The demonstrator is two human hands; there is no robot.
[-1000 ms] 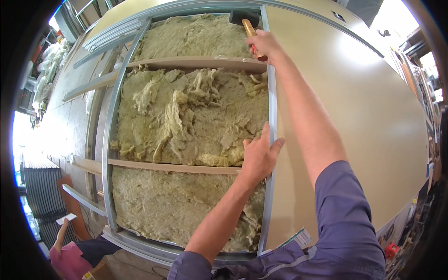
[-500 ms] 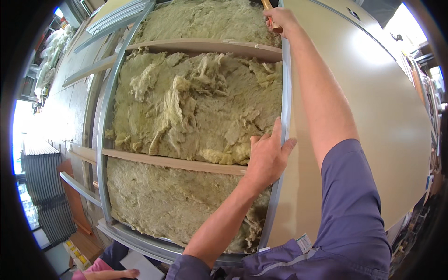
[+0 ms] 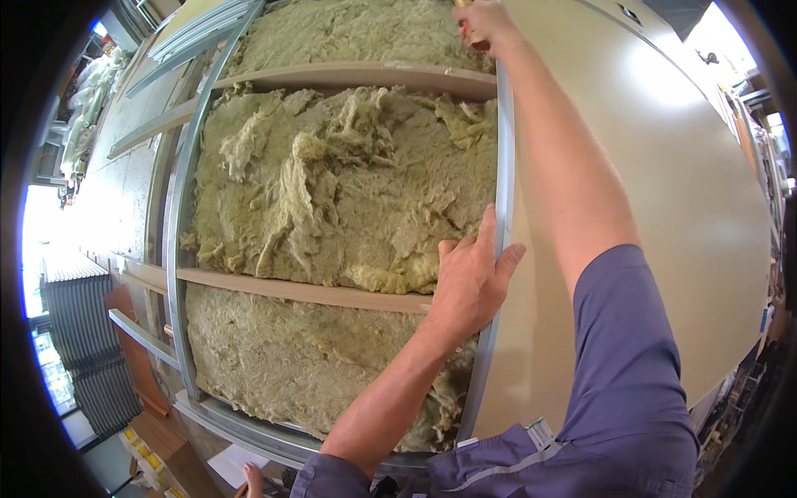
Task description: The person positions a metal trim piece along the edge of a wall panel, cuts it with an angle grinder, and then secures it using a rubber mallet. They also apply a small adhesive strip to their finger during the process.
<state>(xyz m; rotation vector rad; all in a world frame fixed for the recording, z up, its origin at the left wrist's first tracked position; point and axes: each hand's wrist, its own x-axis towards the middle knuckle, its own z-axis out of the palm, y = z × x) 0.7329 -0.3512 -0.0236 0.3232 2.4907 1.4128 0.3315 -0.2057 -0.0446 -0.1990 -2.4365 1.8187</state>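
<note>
My right hand [image 3: 490, 29] is closed round the wooden handle [image 3: 473, 37] of a tool at the top edge; the tool's head lies out of view. My left hand [image 3: 473, 278] rests by the right metal rail [image 3: 505, 158] of a frame, forefinger and thumb spread apart, the thumb reaching over the rail. Yellowish mineral wool [image 3: 332, 183] fills the bays of the frame, its surface torn and tufted in the middle one. Wooden crosspieces [image 3: 307, 290] divide the bays.
A large beige panel [image 3: 631, 216] lies right of the rail. Metal profiles [image 3: 199, 33] lie at the upper left, near another metal rail [image 3: 176, 241]. Dark corrugated sheets [image 3: 87, 340] stand at far left. Another person's hand [image 3: 253, 477] is beside a white sheet [image 3: 237, 463] at lower left.
My right hand and the wooden-handled tool have moved slightly up and left. The left hand keeps its place on the rail. The other person's arm has mostly left the view.
</note>
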